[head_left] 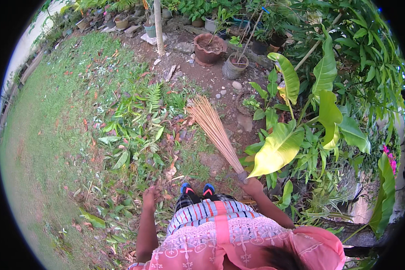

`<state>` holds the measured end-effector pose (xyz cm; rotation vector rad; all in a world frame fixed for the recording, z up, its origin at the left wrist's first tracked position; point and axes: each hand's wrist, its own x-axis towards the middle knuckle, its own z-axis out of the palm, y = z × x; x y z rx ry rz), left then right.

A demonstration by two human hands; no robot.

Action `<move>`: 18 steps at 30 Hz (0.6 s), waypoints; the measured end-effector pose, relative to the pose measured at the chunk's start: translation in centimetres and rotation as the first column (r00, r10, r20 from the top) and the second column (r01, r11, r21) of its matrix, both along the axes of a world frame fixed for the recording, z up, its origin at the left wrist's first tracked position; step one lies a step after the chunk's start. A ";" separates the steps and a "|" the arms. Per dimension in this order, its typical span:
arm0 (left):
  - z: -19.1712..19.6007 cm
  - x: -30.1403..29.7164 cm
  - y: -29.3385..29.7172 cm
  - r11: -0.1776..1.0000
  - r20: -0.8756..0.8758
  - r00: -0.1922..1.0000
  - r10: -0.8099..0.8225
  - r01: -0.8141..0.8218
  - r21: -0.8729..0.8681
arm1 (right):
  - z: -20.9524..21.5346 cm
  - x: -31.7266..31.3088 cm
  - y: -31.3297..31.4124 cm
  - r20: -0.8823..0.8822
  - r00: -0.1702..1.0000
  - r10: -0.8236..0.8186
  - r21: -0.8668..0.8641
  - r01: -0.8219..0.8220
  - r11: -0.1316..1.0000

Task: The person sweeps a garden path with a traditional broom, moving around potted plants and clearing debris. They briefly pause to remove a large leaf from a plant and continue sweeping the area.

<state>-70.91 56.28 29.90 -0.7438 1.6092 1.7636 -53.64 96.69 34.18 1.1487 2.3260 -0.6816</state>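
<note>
At the left side, the green lawn [45,130] spreads wide, with small dry leaves scattered on it. Along the right edge of this lawn lies a loose heap of cut leaves [121,155], mostly green, with some brown ones between. Just beside the lower part of this heap is the left hand [151,198]; its fingers are bent, but I cannot tell if they are fully closed. Behind the heap, a thin pale trunk [159,31] stands upright near the far edge of the lawn. In the middle, the person's two feet wear dark footwear [186,188] with blue rims and red straps. Beyond the feet is the broom [218,141] of thin brown sticks; it is tilted, and its spread tips point to the far left, near the right border of the heap. A reddish-brown pot [208,49] and a grey pot [235,67] stand on the soil behind it. The right hand [252,186] grasps the broom at its bound end. Close to this hand, at the right, grows a plant with large yellow-green leaves [276,150].
</note>
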 end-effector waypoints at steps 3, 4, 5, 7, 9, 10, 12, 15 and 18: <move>-0.6 -0.2 -0.6 0.997 0.007 1.000 0.020 -0.019 -0.070 | -0.5 -2.3 0.2 0.145 0.973 -0.181 -0.238 0.212 0.948; -0.8 -0.3 -0.6 0.999 0.005 1.000 0.026 -0.026 -0.043 | -0.7 -3.1 0.2 0.157 0.977 -0.145 -0.299 0.187 0.936; -0.9 -0.6 -0.7 0.999 0.008 0.999 0.034 -0.034 -0.030 | -0.8 -4.1 0.2 0.166 0.978 -0.126 -0.341 0.176 0.923; -1.1 -1.3 -0.7 0.999 0.002 0.999 0.038 -0.038 -0.026 | -0.9 -5.7 0.1 0.196 0.978 0.063 -0.362 0.013 0.932; -1.2 -2.3 -0.4 0.998 -0.004 1.000 0.025 -0.025 -0.049 | -1.0 -6.9 -0.2 0.198 0.967 0.163 -0.237 -0.114 0.965; -1.1 -2.8 -0.3 0.999 -0.007 1.000 0.027 -0.027 -0.020 | -1.0 -7.2 -0.4 0.223 0.946 0.233 -0.197 -0.191 0.962; -0.9 -4.0 -0.1 0.999 0.004 0.999 0.044 -0.044 0.010 | -1.3 -7.8 -0.7 0.185 0.974 0.129 -0.288 -0.072 0.955; -1.0 -5.0 0.7 0.997 -0.001 0.998 0.064 -0.064 -0.030 | -2.9 -9.2 -0.3 0.039 0.998 0.050 -0.198 -0.042 0.979; -1.8 -5.3 1.5 0.993 0.026 0.994 0.102 -0.100 -0.063 | -5.7 -11.5 2.3 0.004 0.998 -0.057 -0.294 0.056 0.954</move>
